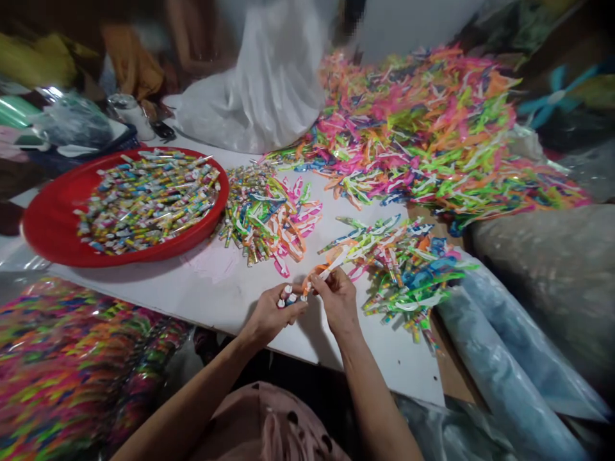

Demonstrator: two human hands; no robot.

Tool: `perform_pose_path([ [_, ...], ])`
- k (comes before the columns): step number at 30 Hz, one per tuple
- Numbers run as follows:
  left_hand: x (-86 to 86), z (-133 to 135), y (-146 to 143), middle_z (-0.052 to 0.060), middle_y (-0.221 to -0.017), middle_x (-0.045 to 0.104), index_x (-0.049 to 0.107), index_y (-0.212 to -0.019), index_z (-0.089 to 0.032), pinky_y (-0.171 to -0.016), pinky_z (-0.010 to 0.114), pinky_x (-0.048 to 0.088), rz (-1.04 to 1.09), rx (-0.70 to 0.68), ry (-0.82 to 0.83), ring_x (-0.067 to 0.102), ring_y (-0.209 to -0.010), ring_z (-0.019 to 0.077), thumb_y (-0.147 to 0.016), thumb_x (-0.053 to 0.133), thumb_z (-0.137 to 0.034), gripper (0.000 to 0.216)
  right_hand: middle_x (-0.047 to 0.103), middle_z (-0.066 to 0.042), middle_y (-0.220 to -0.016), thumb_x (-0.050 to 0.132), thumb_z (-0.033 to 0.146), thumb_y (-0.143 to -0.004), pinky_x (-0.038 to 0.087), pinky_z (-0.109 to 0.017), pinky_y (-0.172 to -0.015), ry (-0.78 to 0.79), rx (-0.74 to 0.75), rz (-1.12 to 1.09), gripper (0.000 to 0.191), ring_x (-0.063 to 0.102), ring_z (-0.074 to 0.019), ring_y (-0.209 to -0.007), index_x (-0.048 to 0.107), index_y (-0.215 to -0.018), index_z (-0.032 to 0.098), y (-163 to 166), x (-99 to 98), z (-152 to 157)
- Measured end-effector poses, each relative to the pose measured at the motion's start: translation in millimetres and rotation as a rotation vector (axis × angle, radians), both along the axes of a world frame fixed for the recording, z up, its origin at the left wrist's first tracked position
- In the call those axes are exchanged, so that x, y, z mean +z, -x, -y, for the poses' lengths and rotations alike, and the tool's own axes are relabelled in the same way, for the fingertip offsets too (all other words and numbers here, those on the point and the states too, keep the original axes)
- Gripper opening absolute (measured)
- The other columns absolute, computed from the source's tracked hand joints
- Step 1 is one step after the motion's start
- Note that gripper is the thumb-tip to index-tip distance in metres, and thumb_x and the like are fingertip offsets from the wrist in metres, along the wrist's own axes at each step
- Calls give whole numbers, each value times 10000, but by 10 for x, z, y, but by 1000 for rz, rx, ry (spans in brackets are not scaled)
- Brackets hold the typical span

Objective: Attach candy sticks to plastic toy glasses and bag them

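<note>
White, smooth and flat, the bench (216, 296) carries the work, and the person's two hands meet over its near edge, around the middle. The left hand (273, 314) is closed around several short tubes (288, 297), their pale round ends poking out past the fingers. The right hand (340, 301) pinches a thin, floppy orange strip (311, 279) between thumb and fingers, its lower end at the left fingertips; a white piece (336, 259) trails from the same grip. To the left, a round, glossy red basin (45, 221) full of slim patterned sticks (154, 198) overhangs the bench's left end. Just beyond the hands lies a tangled middle bunch (273, 221) of sticks and limp bright strips, touching the basin; a looser right-hand bunch (403, 275) spills across the right edge. A soft, ragged heap (413, 128) fills the far right corner beside a creased white sack (259, 89). Bare surface runs along the near edge from basin to near right corner, with a narrow gap between the two bunches.
</note>
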State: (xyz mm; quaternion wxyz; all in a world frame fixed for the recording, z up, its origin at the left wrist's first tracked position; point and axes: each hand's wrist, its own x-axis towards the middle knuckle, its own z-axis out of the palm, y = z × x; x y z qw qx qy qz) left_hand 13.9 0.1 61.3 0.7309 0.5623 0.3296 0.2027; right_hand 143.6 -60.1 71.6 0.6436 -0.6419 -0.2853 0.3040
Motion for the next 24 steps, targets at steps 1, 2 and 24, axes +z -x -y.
perform_pose_path([
  [1,-3,10,-10,-65,-490,485,646,-1009,-97,-436,196,311,1,-6,-14,380,-418,58,-703,701,-331,389,529,51,-637,676,396,-761,384,-252,-554,-13,-8,-27,235,477,-116,-585,603,-852,192,-15,7,2],
  [2,-8,19,-17,-66,-489,483,648,-1015,-101,-441,197,314,1,-10,-32,379,-423,59,-714,693,-324,377,527,53,-624,683,392,-753,381,-251,-547,-20,-13,-49,231,472,-113,-571,601,-839,193,-26,19,8],
  [24,-182,-143,110,8,-671,545,612,-910,-93,-393,172,227,-89,225,187,399,-483,56,-600,744,-572,586,636,-262,-945,547,420,-850,462,-420,-713,719,-548,1001,479,613,-354,-895,567,-1120,25,-1372,644,239],
])
